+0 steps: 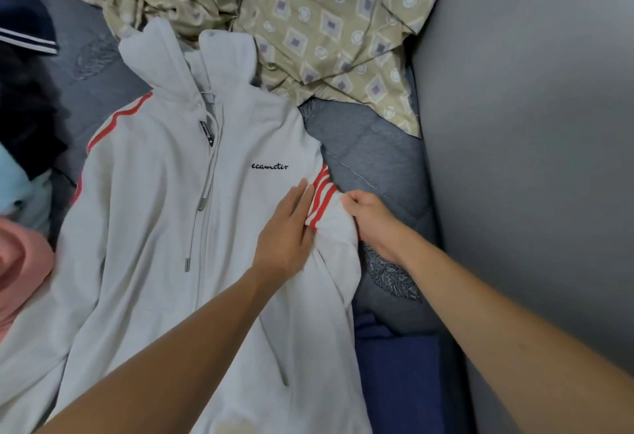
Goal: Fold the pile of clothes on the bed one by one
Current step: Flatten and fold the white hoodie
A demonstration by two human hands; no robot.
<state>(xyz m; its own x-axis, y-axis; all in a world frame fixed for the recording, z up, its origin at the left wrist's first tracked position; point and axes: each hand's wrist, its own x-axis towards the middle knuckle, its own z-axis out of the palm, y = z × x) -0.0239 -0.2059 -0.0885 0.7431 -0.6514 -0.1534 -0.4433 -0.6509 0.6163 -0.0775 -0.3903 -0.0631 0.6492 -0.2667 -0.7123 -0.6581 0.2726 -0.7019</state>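
Lying front-up across the middle of the bed (370,145): pale grey hoodie (164,227), hood toward the far edge, zip and drawstrings down the centre, black "ecameter" lettering on the chest. Pressing flat on the chest beside the sleeve seam: left hand (286,227), fingers straight and together, holding nothing. Gripping the bunched upper sleeve (329,214) with its red and white stripes: right hand (372,221), fingers curled into the cloth, lifting the fold slightly off the bed. Crowding the far edge, right behind the hood and touching it: crumpled beige patterned sheet (308,21), spilling toward the right side. Running along the right edge of the bed: plain grey wall (531,124), close to the right forearm. Piled at the left edge: dark garment with white stripes (31,35), a light blue piece (17,186) below it, then pink fabric (20,269) overlapping the hoodie's other sleeve. Sitting near the near-right corner, tucked just beside the hoodie's hem: dark blue cloth (398,365). Showing between sleeve and wall: bare quilted grey-blue bed cover.
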